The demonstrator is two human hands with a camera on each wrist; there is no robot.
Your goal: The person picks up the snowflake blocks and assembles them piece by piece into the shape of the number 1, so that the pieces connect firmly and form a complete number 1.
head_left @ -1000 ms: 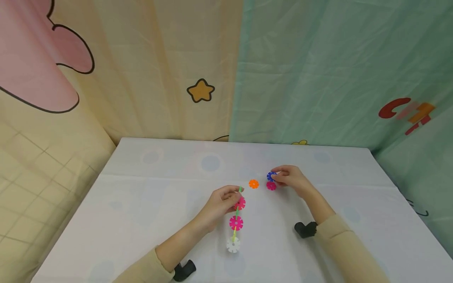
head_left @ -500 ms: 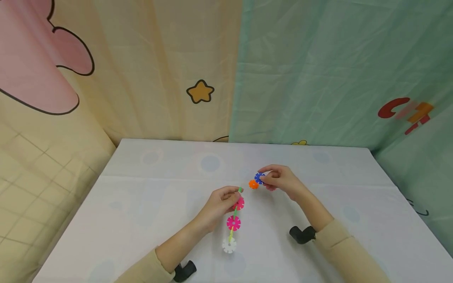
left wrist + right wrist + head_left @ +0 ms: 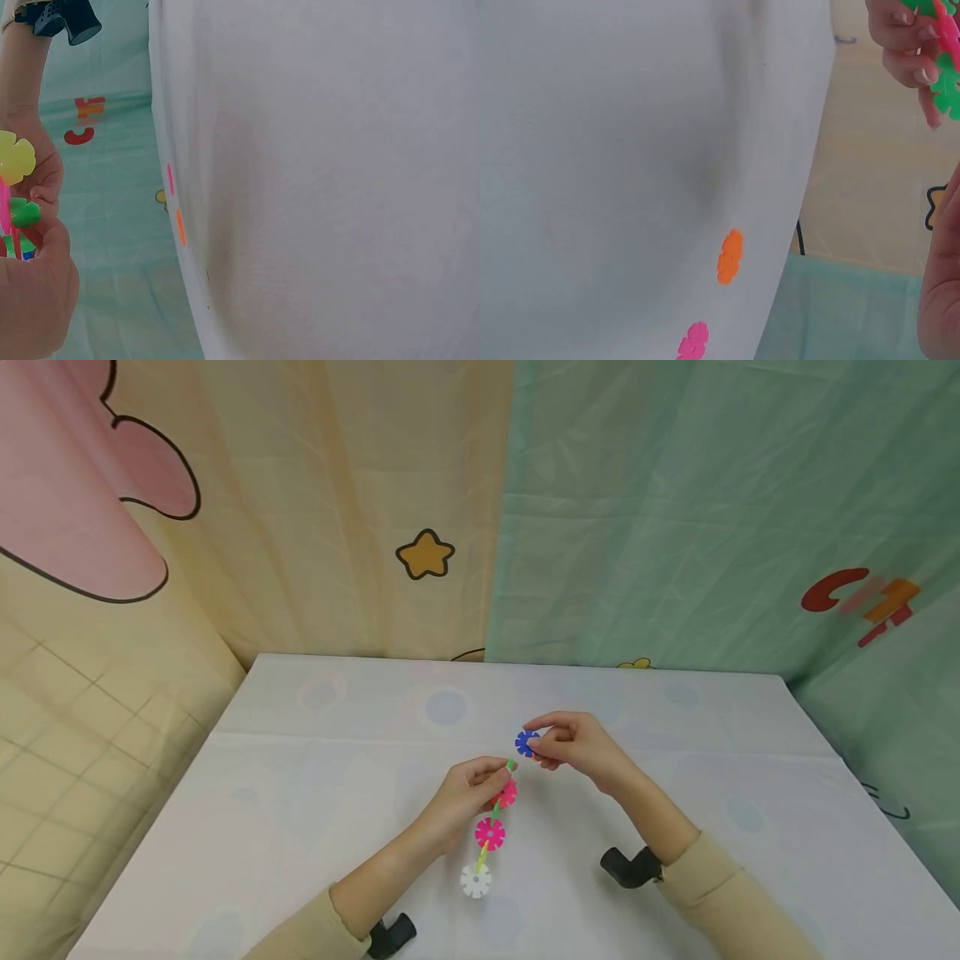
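Above the white table (image 3: 300, 793), I note the left hand (image 3: 467, 795) pinching a chain of linked discs (image 3: 496, 837) near its green end (image 3: 511, 765) and, just beside it, the right hand (image 3: 583, 746) pinching a blue disc (image 3: 522, 744).

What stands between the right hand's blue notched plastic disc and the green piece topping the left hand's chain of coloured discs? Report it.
Nothing visible: in the head view, only white tablecloth shows between the blue disc and the green piece.
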